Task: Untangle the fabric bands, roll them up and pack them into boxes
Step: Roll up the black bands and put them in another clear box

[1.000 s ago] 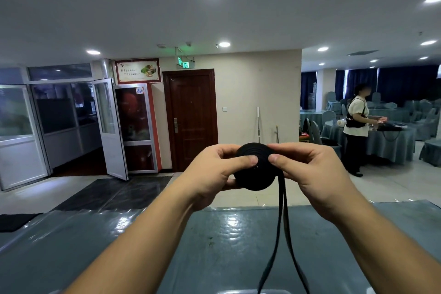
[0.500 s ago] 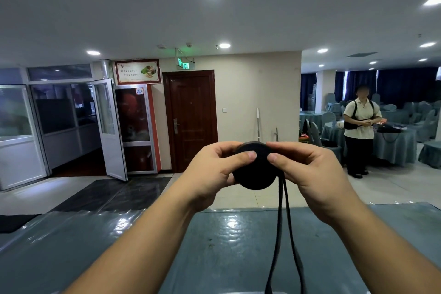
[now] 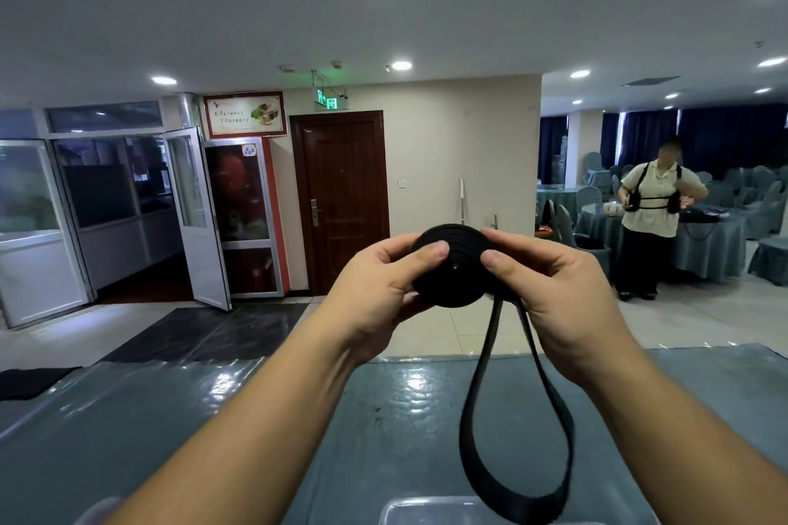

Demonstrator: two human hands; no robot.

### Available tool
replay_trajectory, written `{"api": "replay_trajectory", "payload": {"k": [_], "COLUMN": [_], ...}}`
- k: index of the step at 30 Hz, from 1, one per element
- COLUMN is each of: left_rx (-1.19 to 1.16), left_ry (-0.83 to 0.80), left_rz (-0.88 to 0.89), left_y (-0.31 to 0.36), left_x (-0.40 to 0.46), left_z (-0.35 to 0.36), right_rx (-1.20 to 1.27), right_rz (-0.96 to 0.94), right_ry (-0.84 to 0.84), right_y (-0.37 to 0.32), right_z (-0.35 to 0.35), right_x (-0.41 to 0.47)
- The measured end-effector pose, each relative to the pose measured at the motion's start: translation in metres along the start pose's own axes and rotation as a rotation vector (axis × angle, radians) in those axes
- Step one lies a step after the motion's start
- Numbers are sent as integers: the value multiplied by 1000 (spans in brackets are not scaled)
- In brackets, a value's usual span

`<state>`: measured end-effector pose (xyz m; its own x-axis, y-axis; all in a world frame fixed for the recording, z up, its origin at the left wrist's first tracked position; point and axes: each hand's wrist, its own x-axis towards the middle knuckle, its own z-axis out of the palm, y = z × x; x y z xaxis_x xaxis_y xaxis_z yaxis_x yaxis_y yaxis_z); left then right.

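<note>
A black fabric band, wound into a flat round roll point(image 3: 457, 269), is held up at chest height above the table. My left hand point(image 3: 379, 290) grips its left side with the thumb across the face. My right hand point(image 3: 554, 290) grips its right side, thumb on the face too. The unrolled tail of the band point(image 3: 511, 477) hangs from under the right hand as a long loop, its bottom reaching a clear plastic box point(image 3: 426, 509) at the lower edge of the view.
A table with a shiny blue-grey cover point(image 3: 383, 418) lies below my arms. Beyond it are a tiled floor, a brown door point(image 3: 341, 200) and glass doors at left. A person point(image 3: 652, 217) stands by covered tables and chairs at right.
The hanging tail has risen and now shows its whole loop end. Both hands stay on the roll. The person at right has turned to face this way.
</note>
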<state>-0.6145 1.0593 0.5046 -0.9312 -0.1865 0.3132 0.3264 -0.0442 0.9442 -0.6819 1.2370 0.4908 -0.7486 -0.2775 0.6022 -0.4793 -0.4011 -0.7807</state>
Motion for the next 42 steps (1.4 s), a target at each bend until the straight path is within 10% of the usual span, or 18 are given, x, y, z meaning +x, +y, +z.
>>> {"api": "replay_trajectory", "payload": {"k": [42], "left_rx": [14], "left_ry": [-2], "left_rz": [-21], "left_y": [1], "left_x": [-7], "left_z": [5], "right_rx": [38], "right_rz": [19], "right_ry": [-26], "right_y": [-4], "right_z": [-3], "right_x": [-9]}}
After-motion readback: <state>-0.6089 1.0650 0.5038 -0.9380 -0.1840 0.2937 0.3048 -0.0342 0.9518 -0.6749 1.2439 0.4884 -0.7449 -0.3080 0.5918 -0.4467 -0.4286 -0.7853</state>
